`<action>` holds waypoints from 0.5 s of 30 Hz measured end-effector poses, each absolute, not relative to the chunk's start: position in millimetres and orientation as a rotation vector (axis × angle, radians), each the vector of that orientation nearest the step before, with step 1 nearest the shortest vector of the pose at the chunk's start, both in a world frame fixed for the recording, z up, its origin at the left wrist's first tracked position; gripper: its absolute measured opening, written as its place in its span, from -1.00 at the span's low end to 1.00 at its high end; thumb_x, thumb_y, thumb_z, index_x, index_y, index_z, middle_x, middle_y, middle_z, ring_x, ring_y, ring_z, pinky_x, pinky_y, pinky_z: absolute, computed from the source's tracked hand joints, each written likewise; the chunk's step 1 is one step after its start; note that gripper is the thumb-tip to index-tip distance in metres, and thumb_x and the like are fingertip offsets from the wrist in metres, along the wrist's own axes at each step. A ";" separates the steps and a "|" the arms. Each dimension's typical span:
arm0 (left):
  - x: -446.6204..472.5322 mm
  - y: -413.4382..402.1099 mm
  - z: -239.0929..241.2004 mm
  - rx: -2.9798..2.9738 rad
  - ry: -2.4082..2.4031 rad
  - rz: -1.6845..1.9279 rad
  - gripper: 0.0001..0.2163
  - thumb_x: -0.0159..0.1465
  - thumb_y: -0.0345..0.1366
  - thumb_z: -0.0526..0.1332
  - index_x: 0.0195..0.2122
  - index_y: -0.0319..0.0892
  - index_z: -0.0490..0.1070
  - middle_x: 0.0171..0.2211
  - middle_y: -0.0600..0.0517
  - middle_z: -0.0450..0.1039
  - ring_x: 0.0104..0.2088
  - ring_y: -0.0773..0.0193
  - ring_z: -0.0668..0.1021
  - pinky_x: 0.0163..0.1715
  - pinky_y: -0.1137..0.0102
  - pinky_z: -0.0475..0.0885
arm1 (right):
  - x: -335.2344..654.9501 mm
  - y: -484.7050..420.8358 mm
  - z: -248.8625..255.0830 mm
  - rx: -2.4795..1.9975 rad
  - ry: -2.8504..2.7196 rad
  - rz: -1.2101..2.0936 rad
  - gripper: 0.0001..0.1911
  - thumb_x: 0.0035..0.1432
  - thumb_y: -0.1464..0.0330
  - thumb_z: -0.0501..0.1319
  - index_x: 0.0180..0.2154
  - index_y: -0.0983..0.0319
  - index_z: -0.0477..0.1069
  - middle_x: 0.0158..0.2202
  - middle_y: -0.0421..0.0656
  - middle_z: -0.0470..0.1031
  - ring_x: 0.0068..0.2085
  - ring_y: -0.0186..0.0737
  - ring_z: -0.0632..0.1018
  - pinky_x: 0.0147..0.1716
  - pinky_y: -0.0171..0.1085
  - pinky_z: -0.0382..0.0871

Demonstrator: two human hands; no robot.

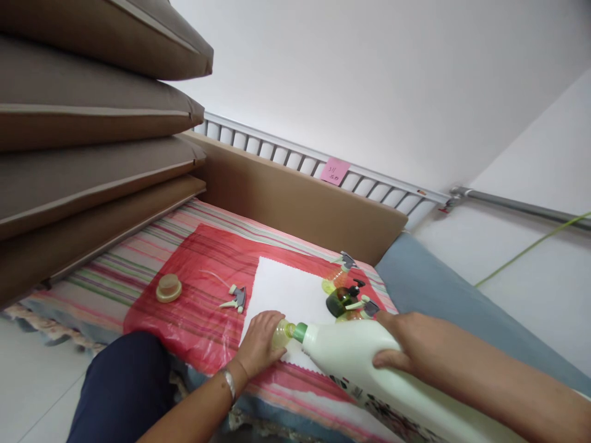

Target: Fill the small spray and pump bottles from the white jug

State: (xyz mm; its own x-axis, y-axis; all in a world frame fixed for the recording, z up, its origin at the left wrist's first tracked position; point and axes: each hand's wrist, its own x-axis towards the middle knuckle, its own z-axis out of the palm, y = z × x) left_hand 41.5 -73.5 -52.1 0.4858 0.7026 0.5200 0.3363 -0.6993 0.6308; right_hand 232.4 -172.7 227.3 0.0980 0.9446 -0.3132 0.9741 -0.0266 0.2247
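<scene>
My right hand grips a large white bottle tipped on its side, its green neck pointing left. My left hand is wrapped round a small clear yellowish bottle whose mouth meets the white bottle's neck. Both are held over a white cloth lying on a red plastic sheet. A loose spray trigger head with its tube lies left of the cloth.
Small spray bottles stand at the cloth's far right corner. A tan cap rests on the red sheet at left. Stacked brown cushions loom at left, a brown board and a radiator behind. My knee is at bottom left.
</scene>
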 end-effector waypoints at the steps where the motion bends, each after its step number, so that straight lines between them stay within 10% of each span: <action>1: 41.6 -73.7 -52.1 2.288 0.861 1.098 -0.36 -0.05 -0.38 0.32 0.07 -0.07 0.11 0.04 -0.07 0.28 0.05 0.03 0.32 0.06 0.07 0.21 | 233.2 -172.4 226.9 2.007 1.877 -0.103 -0.67 -0.07 0.06 0.18 -0.32 0.13 0.34 -0.31 -0.06 0.54 -0.29 0.10 0.54 -0.38 -0.13 0.28; 15: 41.4 -73.2 -51.9 2.287 0.883 1.088 -0.36 -0.05 -0.40 0.30 0.07 -0.06 0.09 0.04 -0.07 0.27 0.06 0.03 0.31 0.05 0.06 0.22 | 221.7 -169.5 236.7 1.978 1.852 -0.063 -0.67 -0.07 0.05 0.15 -0.39 0.16 0.31 -0.35 -0.03 0.53 -0.32 0.13 0.53 -0.46 -0.17 0.21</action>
